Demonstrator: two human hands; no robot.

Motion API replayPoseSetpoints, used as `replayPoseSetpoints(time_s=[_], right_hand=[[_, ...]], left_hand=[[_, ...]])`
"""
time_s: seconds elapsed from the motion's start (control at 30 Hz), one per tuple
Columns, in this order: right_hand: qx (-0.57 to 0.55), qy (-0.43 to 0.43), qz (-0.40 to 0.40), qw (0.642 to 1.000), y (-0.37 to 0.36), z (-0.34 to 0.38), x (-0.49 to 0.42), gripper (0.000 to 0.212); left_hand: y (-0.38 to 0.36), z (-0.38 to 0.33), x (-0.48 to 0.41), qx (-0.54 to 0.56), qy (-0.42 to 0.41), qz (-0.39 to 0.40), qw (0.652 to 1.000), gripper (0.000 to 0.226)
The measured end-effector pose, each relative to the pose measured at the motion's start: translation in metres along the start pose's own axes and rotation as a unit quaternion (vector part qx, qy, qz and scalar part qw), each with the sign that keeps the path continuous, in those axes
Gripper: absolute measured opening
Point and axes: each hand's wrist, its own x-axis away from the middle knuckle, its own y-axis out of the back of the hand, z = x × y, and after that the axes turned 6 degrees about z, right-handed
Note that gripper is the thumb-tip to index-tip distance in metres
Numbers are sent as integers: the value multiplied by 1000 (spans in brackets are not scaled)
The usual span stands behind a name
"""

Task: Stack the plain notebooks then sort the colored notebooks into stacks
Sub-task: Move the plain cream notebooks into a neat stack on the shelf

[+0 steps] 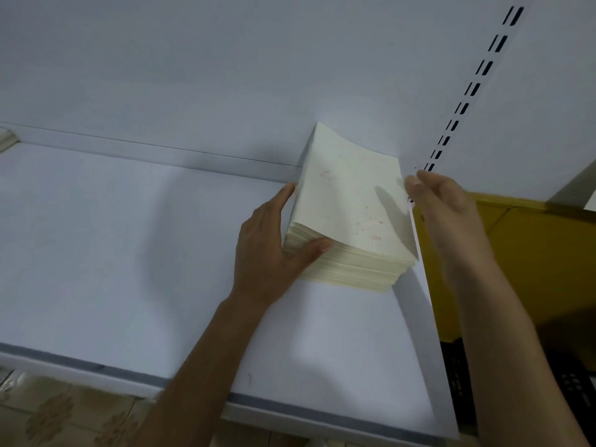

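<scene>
A big white shelf [129, 253] runs in front of a white back wall [225, 75]. A yellow box [532, 253] sits to the right of it. The pile of plain notebooks [351, 204] lies in the back right corner of the shelf. The left hand [264, 250] presses on the pile's near left corner with flat, straight fingers. The right hand [445, 204] is blurry, with its fingers out straight just beside the pile's right edge, holding nothing.

Matt cream paper notebooks [350, 217]; smooth white shelf [129, 253].
</scene>
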Motion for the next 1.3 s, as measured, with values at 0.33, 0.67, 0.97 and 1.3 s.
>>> replayPoseSetpoints(time_s=[0.33,0.67,0.97,1.3], right_hand=[[224,225,-10,948,-97,39,108,43],[279,297,257,876,-263,63,237,49],[304,363,334,815,-393,90,245,49],[303,359,349,811,-580,119,179,55]], left_hand=[[113,17,87,-177,6,-1,984,79],[288,70,239,-249,133,-69,957,72],[371,131,254,-271,200,-87,938,75],[475,247,195,-319,216,-38,922,77]])
